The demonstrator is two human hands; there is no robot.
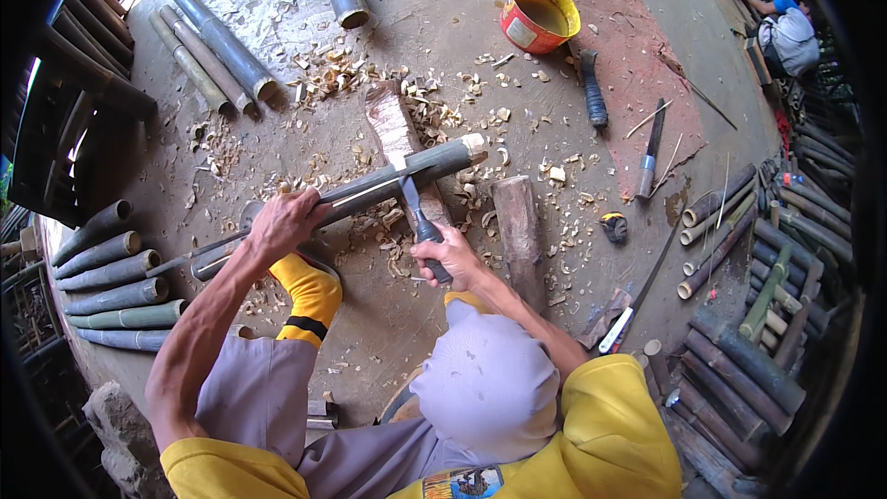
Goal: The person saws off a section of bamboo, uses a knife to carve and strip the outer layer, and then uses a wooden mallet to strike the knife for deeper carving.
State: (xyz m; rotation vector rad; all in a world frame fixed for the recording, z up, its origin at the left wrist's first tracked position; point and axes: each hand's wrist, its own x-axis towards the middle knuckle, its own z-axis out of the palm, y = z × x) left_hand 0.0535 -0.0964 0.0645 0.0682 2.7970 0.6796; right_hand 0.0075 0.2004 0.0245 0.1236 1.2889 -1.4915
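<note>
A dark bamboo tube (370,199) lies slantwise across a rough wooden block (392,120), its pale cut end to the right. My left hand (288,222) is closed round the tube's middle, and a thin dark strip (217,245) runs out beneath it to the left. My right hand (455,254) grips the dark handle of a chisel (410,192). Its flat metal blade meets the tube near a pale, freshly cut notch (397,161). My yellow-socked foot (309,291) is just below the tube. What lies under my left palm is hidden.
Shavings (337,74) litter the ground. A red-yellow bucket (541,17), knives (652,152), a wooden stump (519,231), a tape measure (613,226) and a white-handled saw (617,331) lie to the right. Bamboo tubes (129,293) line the left; another person (790,37) sits far right.
</note>
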